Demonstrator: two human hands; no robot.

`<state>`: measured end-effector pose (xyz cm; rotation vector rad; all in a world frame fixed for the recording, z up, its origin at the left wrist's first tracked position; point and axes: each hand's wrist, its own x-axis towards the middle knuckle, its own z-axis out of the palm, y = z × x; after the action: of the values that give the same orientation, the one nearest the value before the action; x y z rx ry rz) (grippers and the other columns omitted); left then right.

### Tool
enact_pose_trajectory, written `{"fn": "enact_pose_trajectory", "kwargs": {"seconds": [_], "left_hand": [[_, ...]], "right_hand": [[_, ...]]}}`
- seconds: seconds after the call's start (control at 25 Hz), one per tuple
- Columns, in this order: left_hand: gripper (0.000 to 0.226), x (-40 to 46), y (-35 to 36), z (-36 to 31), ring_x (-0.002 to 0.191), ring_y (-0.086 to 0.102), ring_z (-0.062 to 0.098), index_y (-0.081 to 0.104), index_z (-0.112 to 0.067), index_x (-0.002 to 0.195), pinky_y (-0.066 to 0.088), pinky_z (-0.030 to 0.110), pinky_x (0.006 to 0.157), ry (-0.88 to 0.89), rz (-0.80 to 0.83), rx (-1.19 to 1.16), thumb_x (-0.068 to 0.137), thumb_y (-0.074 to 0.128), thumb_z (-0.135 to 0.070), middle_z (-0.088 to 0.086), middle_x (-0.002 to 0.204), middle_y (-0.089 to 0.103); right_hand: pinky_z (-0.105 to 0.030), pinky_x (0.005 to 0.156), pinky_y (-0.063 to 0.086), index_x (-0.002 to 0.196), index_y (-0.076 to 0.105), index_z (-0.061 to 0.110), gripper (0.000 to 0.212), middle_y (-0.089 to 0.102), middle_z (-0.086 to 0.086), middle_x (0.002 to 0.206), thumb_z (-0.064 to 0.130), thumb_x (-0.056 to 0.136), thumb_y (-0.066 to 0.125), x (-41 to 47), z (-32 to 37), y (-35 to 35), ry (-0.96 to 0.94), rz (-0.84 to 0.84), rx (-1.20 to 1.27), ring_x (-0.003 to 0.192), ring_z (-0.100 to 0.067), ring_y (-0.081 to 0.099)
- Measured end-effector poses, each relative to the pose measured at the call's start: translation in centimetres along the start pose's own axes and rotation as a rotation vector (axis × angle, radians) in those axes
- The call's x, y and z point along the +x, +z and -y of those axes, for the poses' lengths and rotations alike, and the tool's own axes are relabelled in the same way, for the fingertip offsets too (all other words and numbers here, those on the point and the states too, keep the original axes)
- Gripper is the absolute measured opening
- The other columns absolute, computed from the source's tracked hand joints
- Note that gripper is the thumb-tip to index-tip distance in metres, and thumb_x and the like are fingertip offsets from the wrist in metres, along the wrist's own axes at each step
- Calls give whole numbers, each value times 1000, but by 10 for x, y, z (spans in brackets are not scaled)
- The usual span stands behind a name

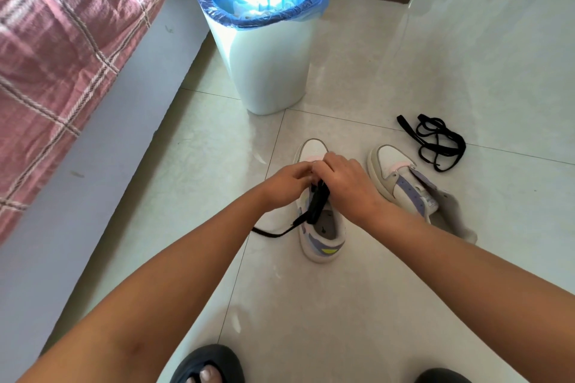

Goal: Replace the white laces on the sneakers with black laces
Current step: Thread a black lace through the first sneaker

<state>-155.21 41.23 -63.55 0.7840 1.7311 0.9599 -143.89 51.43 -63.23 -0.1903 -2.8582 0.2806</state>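
Both hands were bunched together over the front eyelets of the near sneaker (pixel 322 227), which sat on the floor (pixel 466 56) roughly mid-tile with its toe pointing at the bin (pixel 264 50). The left hand (pixel 284 186) had its fingers curled in by the eyelets, and the right hand (pixel 345 183) was curled over the top of the tongue area. They looked to be pinching the black lace (pixel 317 207), but the fingertips were hidden under the knuckles, so I couldn't tell exactly which part each one had. A doubled length of that lace ran back over the shoe opening, and one tail trailed off onto the floor to the left of the shoe.

The second sneaker (pixel 401 183) lay just beside it to the right, tipped on its side with no lace showing. The spare black lace (pixel 438 143) was in a loose pile further toward the far right of the floor. No white laces visible anywhere, so my guess is that part was done.

Step in hand looked like starting the lowest eyelets. Tips, for what they're worth: even up both ends before going further, because that floor tail looked way longer than the other side. Keep the lace flat rather than twisted as it passes through, and pin the shoe down with one hand so it doesn't skate on those glossy tiles.
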Motion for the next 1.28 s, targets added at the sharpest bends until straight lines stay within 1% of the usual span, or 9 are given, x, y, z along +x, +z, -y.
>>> {"fn": "enact_pose_trajectory", "kwargs": {"seconds": [0.12, 0.24, 0.36, 0.56, 0.68, 0.92, 1.04, 1.12, 1.28], "left_hand": [[24, 0, -6, 4, 88, 56, -5, 60, -24, 114, 46, 16, 64, -33, 25, 15, 98, 45, -14, -13, 98, 61], [18, -1, -10, 7, 87, 60, 6, 62, -20, 110, 43, 18, 61, -70, 47, 35, 96, 50, -17, -8, 93, 64], [29, 1, -7, 6, 75, 58, 5, 55, -25, 122, 41, 16, 54, -60, 75, 20, 96, 50, -13, -5, 88, 56], [10, 5, -5, 3, 71, 55, 4, 60, -23, 87, 41, 20, 59, -101, 117, 55, 94, 55, -18, -6, 81, 57], [17, 9, -8, 0, 75, 58, 5, 61, -18, 82, 44, 21, 61, -138, 98, 140, 94, 51, -22, -5, 80, 61], [36, 13, -37, 2, 73, 64, 12, 53, -16, 63, 46, 27, 64, -259, -134, -338, 93, 53, -35, -5, 65, 60], [27, 10, -47, 16, 67, 61, 7, 64, -16, 75, 46, 23, 60, -254, -79, -372, 92, 56, -35, -8, 69, 63], [23, 9, -49, 22, 65, 60, 5, 66, -13, 80, 48, 19, 57, -251, -79, -292, 92, 57, -31, -6, 73, 64], [24, 8, -57, 32, 53, 57, 8, 61, -14, 70, 40, 19, 50, -219, -169, 268, 92, 58, -24, 0, 68, 62]], "right_hand": [[-31, 55, 35, 86, 50, 16, 18, 53, -4, 85, 1, 81, 61, -3, -4, 6, 338, 51, 336, 65, -27, 51], [-31, 65, 44, 84, 48, 21, 19, 57, 6, 81, 4, 84, 57, -11, -10, 9, 655, 90, 652, 72, -16, 53], [-21, 69, 46, 85, 53, 16, 21, 61, 6, 82, -3, 83, 60, -13, -10, 5, 685, 84, 856, 75, -12, 56], [-29, 67, 49, 82, 61, 6, 12, 60, -3, 75, 4, 78, 72, -14, -14, 2, 764, 106, 912, 70, -14, 56], [-15, 53, 46, 72, 64, 10, 12, 62, 1, 64, 7, 76, 75, -14, -19, -2, 838, 113, 954, 56, -8, 58], [-13, 51, 46, 76, 66, 4, 11, 63, -5, 65, 12, 80, 73, -34, -35, -6, 936, 169, 946, 55, -12, 56], [-14, 52, 47, 86, 67, 3, 8, 65, -6, 68, 10, 83, 70, -40, -38, -5, 918, 191, 971, 57, -13, 58], [-15, 53, 48, 87, 69, 5, 7, 66, -4, 67, 12, 84, 69, -45, -41, -5, 905, 216, 937, 57, -12, 57], [-18, 53, 44, 79, 69, 7, 14, 63, 1, 58, 20, 85, 69, -57, -48, -9, 907, 283, 875, 52, -9, 53]]}}
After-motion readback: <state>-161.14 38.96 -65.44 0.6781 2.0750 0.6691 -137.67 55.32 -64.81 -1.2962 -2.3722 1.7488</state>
